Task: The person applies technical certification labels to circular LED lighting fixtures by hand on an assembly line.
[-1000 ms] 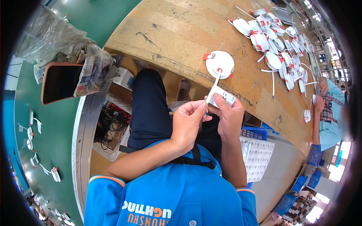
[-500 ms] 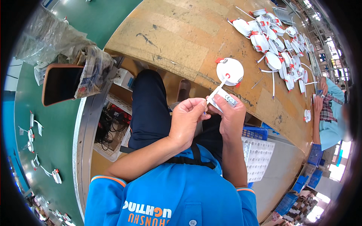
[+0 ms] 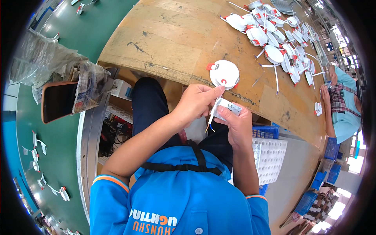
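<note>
A round white downlight [image 3: 224, 73] with red-tipped clips lies face down at the edge of the wooden table in front of me. Its white cable [image 3: 212, 115] runs down toward me and ends in thin brown and blue wires. My left hand [image 3: 199, 102] is closed in a pinch on this cable, close to the downlight. Between the thumb and fingers of my right hand [image 3: 238, 122] is a white label [image 3: 229, 105] with black print, lying against the cable. The fingers behind the label are partly hidden.
Many more downlights [image 3: 273, 54] are heaped on the wooden table [image 3: 164, 43] at the far right. A phone [image 3: 58, 101] hangs at the left beside a green conveyor belt [image 3: 51, 156] carrying several lamps. A perforated white tray [image 3: 270, 158] sits below the table. Another person [image 3: 340, 105] works at the right.
My left hand has moved up along the cable toward the downlight, and the wire ends now hang free below. My right hand still holds the label. The whole view has shifted slightly.
</note>
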The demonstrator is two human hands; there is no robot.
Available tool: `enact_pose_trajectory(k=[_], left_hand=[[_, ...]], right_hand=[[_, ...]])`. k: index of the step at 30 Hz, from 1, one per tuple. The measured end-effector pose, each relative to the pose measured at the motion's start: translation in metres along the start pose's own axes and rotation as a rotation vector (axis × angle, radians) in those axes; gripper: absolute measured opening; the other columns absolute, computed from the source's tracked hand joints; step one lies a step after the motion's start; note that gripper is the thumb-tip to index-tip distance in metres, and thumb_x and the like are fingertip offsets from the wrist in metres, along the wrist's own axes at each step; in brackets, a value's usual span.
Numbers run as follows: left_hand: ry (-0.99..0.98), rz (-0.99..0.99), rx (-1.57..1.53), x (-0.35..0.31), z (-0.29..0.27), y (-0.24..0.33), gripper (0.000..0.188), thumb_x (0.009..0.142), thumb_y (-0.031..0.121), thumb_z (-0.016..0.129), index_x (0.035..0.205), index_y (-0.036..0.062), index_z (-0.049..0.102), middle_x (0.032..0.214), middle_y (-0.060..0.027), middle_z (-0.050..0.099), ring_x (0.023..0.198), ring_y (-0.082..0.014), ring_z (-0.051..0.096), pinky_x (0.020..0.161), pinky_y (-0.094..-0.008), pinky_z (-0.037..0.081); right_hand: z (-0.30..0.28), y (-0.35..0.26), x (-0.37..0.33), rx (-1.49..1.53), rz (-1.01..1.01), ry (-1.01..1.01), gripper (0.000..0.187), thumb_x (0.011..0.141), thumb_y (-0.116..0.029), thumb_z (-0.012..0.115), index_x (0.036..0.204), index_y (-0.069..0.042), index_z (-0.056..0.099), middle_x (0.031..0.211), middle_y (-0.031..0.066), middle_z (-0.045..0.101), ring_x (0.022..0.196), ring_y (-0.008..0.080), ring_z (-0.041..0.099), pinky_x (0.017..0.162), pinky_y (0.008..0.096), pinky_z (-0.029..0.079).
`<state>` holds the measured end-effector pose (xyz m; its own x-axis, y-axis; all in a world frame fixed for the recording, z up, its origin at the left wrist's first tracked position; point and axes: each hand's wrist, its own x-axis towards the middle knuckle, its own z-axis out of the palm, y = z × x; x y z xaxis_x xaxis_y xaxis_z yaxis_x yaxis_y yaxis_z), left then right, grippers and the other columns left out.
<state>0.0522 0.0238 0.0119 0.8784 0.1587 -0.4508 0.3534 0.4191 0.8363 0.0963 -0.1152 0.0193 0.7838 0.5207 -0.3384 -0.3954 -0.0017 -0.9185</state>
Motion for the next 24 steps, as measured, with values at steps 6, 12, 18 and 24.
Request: enact_pose_trajectory(k=[6,12,18,24], left_hand=[[-0.039,-0.022,-0.217,0.001,0.012,0.002,0.025,0.083,0.026,0.056,0.073,0.0036,0.061,0.049,0.0036,0.046,0.036,-0.0021,0.035,0.034,-0.0174,0.022],[-0.016,0.029,-0.198,0.002,0.011,-0.004,0.023,0.084,0.022,0.054,0.071,0.0035,0.060,0.049,0.0024,0.046,0.040,-0.0041,0.038,0.037,-0.0181,0.027],[-0.008,0.144,-0.011,0.012,0.006,-0.006,0.025,0.082,0.019,0.054,0.067,-0.0005,0.058,0.054,-0.0025,0.051,0.042,-0.0081,0.045,0.039,-0.0218,0.035],[-0.045,0.175,0.066,0.019,-0.001,-0.007,0.025,0.084,0.019,0.053,0.068,-0.0007,0.058,0.054,-0.0017,0.050,0.044,-0.0086,0.047,0.040,-0.0223,0.037]], right_hand=[[-0.005,0.000,-0.003,-0.017,0.028,-0.016,0.021,0.072,-0.011,0.068,0.084,0.005,0.059,0.076,0.0086,0.062,0.066,0.0095,0.058,0.058,0.0214,0.049],[-0.009,-0.001,-0.005,-0.051,0.021,-0.020,0.022,0.073,-0.010,0.067,0.087,0.004,0.060,0.078,0.0081,0.062,0.067,0.0095,0.059,0.059,0.0214,0.049],[-0.013,-0.004,-0.001,-0.058,-0.002,-0.013,0.020,0.073,-0.011,0.066,0.088,0.002,0.060,0.079,0.0073,0.063,0.067,0.0100,0.059,0.058,0.0217,0.049],[-0.012,-0.005,0.003,-0.087,0.010,-0.018,0.021,0.073,-0.012,0.067,0.087,0.002,0.060,0.078,0.0075,0.063,0.066,0.0098,0.059,0.058,0.0216,0.049]])
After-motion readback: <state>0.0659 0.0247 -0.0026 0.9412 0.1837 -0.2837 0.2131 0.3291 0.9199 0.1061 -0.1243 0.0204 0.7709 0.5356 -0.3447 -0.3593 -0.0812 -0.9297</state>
